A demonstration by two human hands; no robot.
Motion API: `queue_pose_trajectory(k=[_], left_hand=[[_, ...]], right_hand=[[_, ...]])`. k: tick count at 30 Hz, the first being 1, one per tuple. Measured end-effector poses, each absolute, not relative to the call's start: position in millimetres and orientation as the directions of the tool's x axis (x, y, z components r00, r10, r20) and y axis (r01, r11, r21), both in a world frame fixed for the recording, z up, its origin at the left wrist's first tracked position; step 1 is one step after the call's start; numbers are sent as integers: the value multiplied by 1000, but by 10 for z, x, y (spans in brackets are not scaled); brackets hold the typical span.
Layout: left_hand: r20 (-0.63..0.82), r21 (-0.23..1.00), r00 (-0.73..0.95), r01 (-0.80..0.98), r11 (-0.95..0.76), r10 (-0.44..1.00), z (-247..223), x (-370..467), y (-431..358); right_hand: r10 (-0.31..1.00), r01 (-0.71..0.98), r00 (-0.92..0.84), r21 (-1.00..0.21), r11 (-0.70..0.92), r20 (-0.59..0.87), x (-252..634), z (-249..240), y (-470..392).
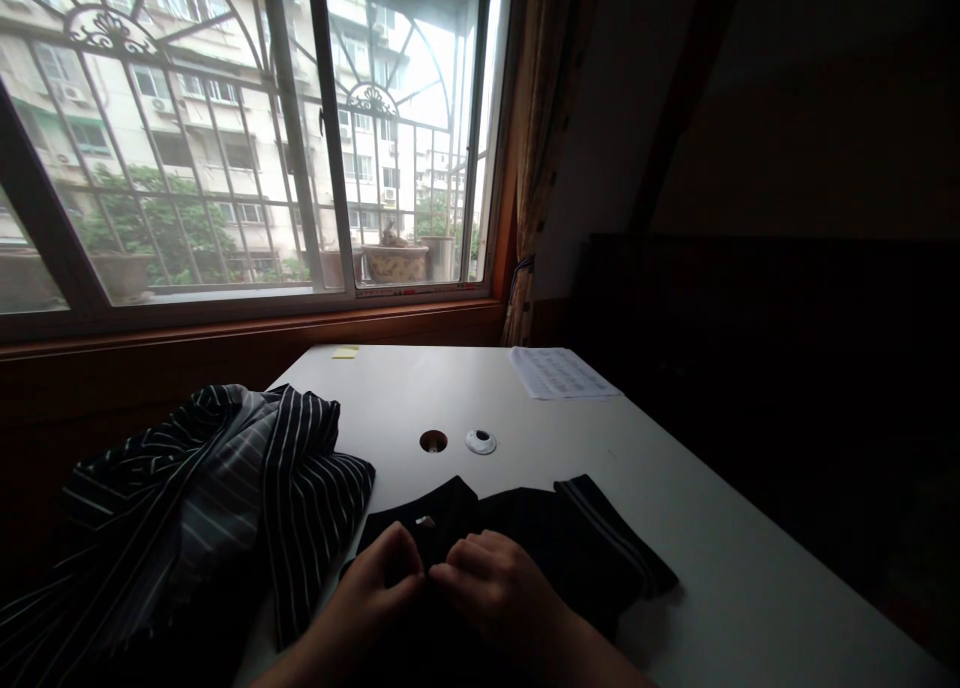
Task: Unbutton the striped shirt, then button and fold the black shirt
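Note:
A dark garment [525,528] lies spread on the white table [390,388] in front of me. Thin pale stripes run along the edge of its right-hand part, and a small whitish tag [425,521] shows near its top left. My left hand [386,573] is closed in a pinch on the garment's middle. Close beside it, my right hand [491,578] has its fingers curled in and pinches the cloth too. The fingertips nearly meet; the exact bit of cloth between them is too dark to make out.
A black-and-white striped cloth [307,498] is heaped over the table's left edge. Farther back are a round cable hole [433,442], its loose cover [481,441], printed papers [562,373] and a yellow sticky note [346,352]. A barred window [337,138] stands behind.

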State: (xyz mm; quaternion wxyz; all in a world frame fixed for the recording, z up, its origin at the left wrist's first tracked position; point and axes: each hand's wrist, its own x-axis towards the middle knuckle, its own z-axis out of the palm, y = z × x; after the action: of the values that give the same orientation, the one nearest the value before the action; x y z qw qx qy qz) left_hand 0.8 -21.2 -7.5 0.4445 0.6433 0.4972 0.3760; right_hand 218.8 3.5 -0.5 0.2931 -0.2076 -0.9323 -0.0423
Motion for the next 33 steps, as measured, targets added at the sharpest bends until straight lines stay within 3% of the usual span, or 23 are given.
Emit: queue_pose_trajectory(k=[33], left_hand=[[60, 909, 211, 392, -141, 976, -124, 18, -216]], right_hand=[[355, 397, -710, -71, 915, 609, 2219, -122, 100]])
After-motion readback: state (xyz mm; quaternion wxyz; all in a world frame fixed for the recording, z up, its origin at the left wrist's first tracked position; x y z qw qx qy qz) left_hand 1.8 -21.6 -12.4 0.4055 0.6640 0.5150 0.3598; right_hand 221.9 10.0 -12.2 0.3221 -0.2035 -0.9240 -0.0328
